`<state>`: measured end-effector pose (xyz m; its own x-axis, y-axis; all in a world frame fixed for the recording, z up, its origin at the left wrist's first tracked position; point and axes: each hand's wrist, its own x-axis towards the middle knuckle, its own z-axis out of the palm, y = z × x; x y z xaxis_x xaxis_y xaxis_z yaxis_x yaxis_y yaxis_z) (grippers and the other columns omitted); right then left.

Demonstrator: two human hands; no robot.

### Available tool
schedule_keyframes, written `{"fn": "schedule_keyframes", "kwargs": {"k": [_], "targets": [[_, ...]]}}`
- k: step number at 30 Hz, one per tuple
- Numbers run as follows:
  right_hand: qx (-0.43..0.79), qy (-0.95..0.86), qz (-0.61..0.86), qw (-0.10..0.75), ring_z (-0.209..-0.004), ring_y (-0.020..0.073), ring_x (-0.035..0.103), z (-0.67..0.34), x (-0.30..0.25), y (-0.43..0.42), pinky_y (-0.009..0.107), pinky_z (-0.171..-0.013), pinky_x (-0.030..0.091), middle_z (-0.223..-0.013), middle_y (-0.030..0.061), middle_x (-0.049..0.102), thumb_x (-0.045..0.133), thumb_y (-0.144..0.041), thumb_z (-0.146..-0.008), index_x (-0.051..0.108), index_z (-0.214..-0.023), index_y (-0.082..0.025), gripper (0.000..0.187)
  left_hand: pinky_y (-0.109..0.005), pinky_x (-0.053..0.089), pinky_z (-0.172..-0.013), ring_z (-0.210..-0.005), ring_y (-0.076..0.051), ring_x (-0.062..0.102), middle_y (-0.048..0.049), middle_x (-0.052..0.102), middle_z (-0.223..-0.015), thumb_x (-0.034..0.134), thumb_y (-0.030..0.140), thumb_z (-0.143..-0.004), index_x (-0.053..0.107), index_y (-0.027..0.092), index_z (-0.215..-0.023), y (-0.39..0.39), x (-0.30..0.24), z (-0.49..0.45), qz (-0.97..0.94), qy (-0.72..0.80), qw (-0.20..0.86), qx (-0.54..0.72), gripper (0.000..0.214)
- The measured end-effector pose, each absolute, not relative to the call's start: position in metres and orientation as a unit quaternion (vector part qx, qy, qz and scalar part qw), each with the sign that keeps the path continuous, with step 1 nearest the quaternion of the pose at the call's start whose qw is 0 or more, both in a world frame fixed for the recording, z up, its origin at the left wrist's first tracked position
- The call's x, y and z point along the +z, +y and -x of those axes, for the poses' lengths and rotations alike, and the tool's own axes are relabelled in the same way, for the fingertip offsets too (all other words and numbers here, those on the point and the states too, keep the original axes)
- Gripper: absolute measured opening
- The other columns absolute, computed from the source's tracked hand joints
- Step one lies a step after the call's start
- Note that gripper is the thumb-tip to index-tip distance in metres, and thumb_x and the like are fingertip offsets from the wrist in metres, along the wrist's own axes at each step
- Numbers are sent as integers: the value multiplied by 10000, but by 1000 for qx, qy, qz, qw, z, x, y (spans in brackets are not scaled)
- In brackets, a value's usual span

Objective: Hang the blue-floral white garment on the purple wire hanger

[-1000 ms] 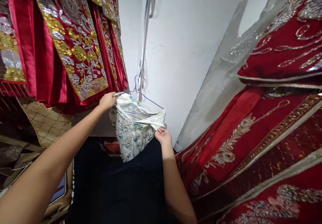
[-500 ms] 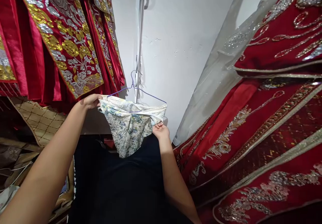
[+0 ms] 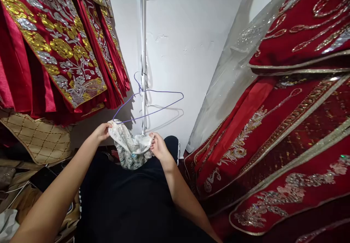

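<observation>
Stretched between my two hands is a white garment with a blue-green floral print (image 3: 131,152), sagging in the middle; its exact kind is hard to tell. My left hand (image 3: 102,130) pinches its left upper corner, close to the lower left end of a purple wire hanger (image 3: 161,91). That end of the hanger still touches the fabric, while its right arm is bare and tilted upward. The hanger's hook sits by an upright metal pole (image 3: 143,57). My right hand (image 3: 158,146) grips the garment's right edge, below the hanger and apart from it.
Red dresses with gold and silver embroidery (image 3: 62,46) hang at upper left. More red beaded dresses (image 3: 240,155) and a sheer white cover (image 3: 224,79) fill the right side. A quilted beige cloth (image 3: 41,141) lies low on the left. Behind the pole is a white wall (image 3: 186,24).
The garment's right side has come off the hanger, and my right hand has drawn it down and left. The hanger's right arm has swung up, bare. My left hand is slightly lower.
</observation>
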<state>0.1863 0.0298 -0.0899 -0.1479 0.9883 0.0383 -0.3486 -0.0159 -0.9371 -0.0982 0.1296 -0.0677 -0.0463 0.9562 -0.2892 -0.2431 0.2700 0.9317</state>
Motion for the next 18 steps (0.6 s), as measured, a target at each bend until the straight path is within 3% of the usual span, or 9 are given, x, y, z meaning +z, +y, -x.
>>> {"fn": "schedule_keyframes", "kwargs": {"k": [4,7,11,15,18], "targets": [[596,-534,375,468,-436,94,428,-179,-69,20,206,-419,274,-549,-41,519,602,-430,-847,659,-926,-195,255,-265,513,-443,-513,-231,664,-81,691,-604,675,57,-585,673,96,-745,111,-62,91,-384,539,611,434,165],[569,-582,395,426,-429,91,455,-166,-69,22,201,-430,305,-521,-25,550,575,-439,-877,671,-830,-172,288,-281,530,-550,-645,-254,701,-112,741,-734,770,129,-578,717,94,-782,90,-56,76,-467,504,639,347,214],[589,-571,431,376,-478,114,522,-149,-85,29,220,-463,383,-587,55,629,433,-588,-947,636,-694,-144,550,-293,521,-659,-714,-211,679,-114,733,-838,772,276,-681,708,101,-872,65,-47,44,-583,414,637,288,267],[601,-584,367,403,-683,148,615,-152,-83,27,261,-673,502,-704,43,655,465,-656,-926,658,-786,-157,553,-290,477,-649,-713,-188,620,-62,670,-797,670,369,-806,651,129,-872,29,-32,7,-726,388,471,317,250],[632,-560,295,448,-710,152,602,-163,-66,22,259,-694,500,-728,20,631,538,-644,-897,657,-833,-181,483,-322,494,-756,-869,-220,618,-73,675,-994,659,349,-828,614,179,-1061,-13,-12,-12,-794,378,316,356,292]]}}
